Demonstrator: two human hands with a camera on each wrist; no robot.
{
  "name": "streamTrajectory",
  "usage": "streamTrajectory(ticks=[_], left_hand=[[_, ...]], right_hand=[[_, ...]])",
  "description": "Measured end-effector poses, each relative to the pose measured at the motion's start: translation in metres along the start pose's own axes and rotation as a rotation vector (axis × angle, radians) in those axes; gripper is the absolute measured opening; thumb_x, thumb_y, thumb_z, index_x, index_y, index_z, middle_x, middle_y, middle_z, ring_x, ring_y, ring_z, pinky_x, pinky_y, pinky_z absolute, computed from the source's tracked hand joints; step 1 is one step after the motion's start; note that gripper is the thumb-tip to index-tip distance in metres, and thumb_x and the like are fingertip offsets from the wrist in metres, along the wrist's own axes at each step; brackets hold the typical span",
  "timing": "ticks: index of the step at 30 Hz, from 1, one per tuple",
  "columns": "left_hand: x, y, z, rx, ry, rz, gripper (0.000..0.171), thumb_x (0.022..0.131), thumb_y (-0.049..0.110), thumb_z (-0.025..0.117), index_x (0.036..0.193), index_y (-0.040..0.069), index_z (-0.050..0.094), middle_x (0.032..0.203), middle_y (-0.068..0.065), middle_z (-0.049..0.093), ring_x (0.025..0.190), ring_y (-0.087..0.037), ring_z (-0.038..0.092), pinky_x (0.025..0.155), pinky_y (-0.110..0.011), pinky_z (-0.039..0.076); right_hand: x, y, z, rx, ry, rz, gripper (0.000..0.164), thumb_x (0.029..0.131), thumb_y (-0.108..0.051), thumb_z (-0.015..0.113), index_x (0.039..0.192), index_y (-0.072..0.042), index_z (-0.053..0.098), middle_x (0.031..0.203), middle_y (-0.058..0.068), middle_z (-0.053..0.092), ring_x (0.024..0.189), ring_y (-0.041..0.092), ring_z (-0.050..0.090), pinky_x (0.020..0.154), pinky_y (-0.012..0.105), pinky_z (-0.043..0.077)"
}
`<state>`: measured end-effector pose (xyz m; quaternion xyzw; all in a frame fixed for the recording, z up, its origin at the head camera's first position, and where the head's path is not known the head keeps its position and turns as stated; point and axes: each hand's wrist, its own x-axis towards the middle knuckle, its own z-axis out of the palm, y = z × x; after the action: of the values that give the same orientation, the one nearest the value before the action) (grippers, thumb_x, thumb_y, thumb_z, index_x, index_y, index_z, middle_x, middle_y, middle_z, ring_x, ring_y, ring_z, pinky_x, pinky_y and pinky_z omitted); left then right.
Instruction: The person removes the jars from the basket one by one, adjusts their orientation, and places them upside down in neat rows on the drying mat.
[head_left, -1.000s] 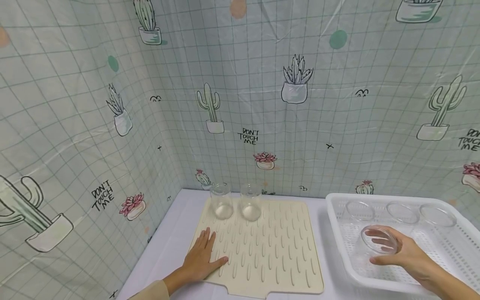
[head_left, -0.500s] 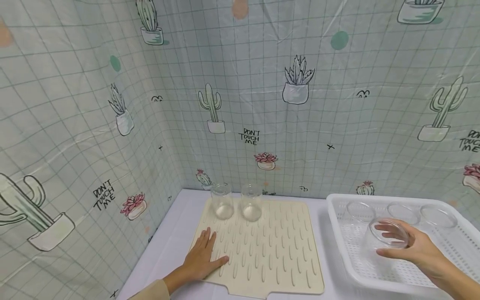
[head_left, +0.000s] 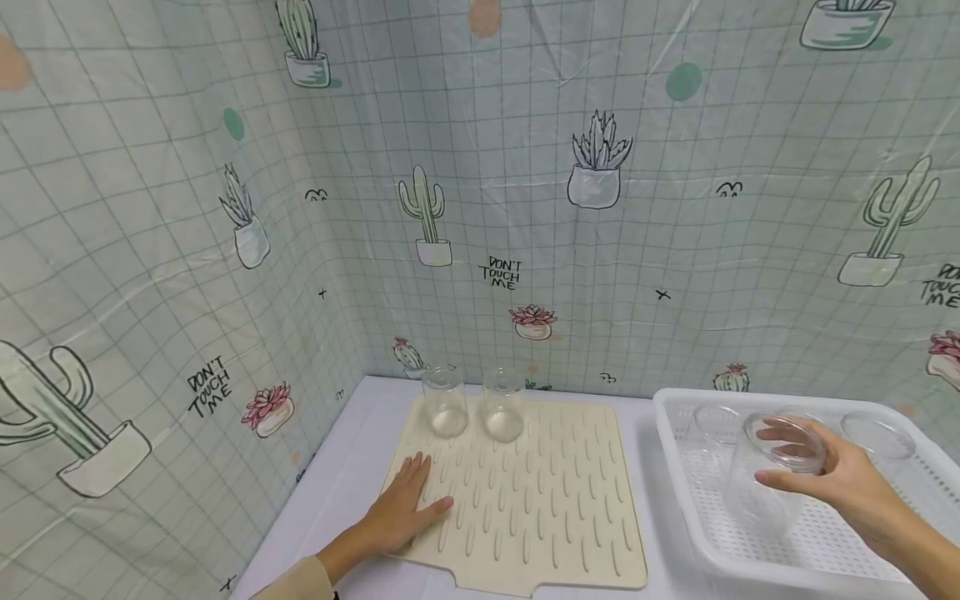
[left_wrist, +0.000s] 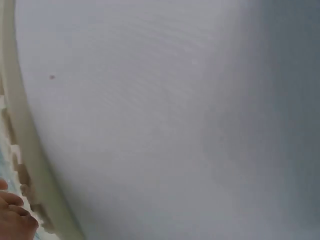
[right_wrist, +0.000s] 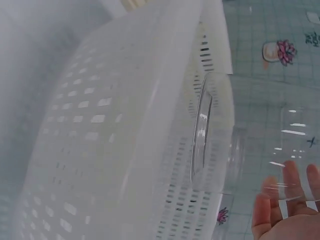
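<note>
My right hand [head_left: 847, 475] grips a clear drinking glass [head_left: 772, 487] near its upper end, fingers and thumb around its side. The glass is nearly upright, over the white basket [head_left: 684, 492]; in the right wrist view its thick base [right_wrist: 202, 132] appears at the basket wall's edge. My left hand [head_left: 401, 510] lies flat, fingers straight, on the left side of a cream drying mat [head_left: 547, 500]. At the mat's back left stand two more clear glasses, a left one [head_left: 446, 408] and a right one [head_left: 502, 408].
Inside the basket's back part stand other clear glasses, including one at the left [head_left: 716, 423] and one at the right [head_left: 877, 435]; the held glass partly covers another. A cactus-print curtain [head_left: 480, 208] hangs behind and at the left of the white tabletop [head_left: 330, 475].
My right hand has raised the glass and moved it slightly right and away from me. The left hand stays on the mat almost unmoved.
</note>
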<state>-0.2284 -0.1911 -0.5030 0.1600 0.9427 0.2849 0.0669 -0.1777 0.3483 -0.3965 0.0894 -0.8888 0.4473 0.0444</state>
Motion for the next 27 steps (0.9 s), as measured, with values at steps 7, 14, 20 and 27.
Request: streamTrajectory(ticks=[7, 14, 20, 27], left_hand=[[0.000, 0.021, -0.012, -0.101, 0.029, 0.014, 0.084, 0.089, 0.059, 0.043, 0.148, 0.009, 0.009, 0.152, -0.011, 0.012, 0.138, -0.030, 0.008, 0.106, -0.057, 0.013], [0.002, 0.056, -0.035, -0.216, 0.136, 0.082, 0.078, 0.091, 0.055, 0.045, 0.149, 0.018, 0.007, 0.152, -0.004, 0.012, 0.138, -0.023, 0.012, 0.108, -0.051, 0.016], [0.008, 0.084, -0.055, -0.271, 0.212, 0.157, 0.072, 0.092, 0.052, 0.046, 0.148, 0.027, 0.008, 0.151, 0.008, 0.012, 0.138, -0.015, 0.011, 0.108, -0.052, 0.016], [0.020, 0.114, -0.068, -0.391, 0.228, 0.238, 0.070, 0.092, 0.047, 0.049, 0.147, 0.030, 0.009, 0.151, 0.008, 0.012, 0.136, -0.019, 0.017, 0.104, -0.056, 0.020]], right_hand=[[0.008, -0.017, 0.000, -0.052, 0.044, -0.009, 0.058, 0.082, -0.016, 0.070, 0.133, -0.012, 0.043, 0.118, -0.010, 0.052, 0.093, -0.003, 0.051, 0.067, 0.022, 0.048], [0.019, -0.035, 0.004, -0.116, 0.091, -0.039, 0.060, 0.078, -0.021, 0.075, 0.131, -0.019, 0.046, 0.117, -0.011, 0.053, 0.098, -0.001, 0.045, 0.068, 0.018, 0.041], [0.028, -0.050, 0.007, -0.151, 0.107, -0.047, 0.062, 0.075, -0.027, 0.077, 0.130, -0.019, 0.048, 0.115, -0.011, 0.053, 0.095, 0.003, 0.042, 0.064, 0.021, 0.041], [0.039, -0.070, 0.016, -0.138, 0.100, -0.078, 0.063, 0.074, -0.027, 0.078, 0.129, -0.020, 0.049, 0.115, -0.003, 0.052, 0.090, 0.013, 0.043, 0.063, 0.024, 0.042]])
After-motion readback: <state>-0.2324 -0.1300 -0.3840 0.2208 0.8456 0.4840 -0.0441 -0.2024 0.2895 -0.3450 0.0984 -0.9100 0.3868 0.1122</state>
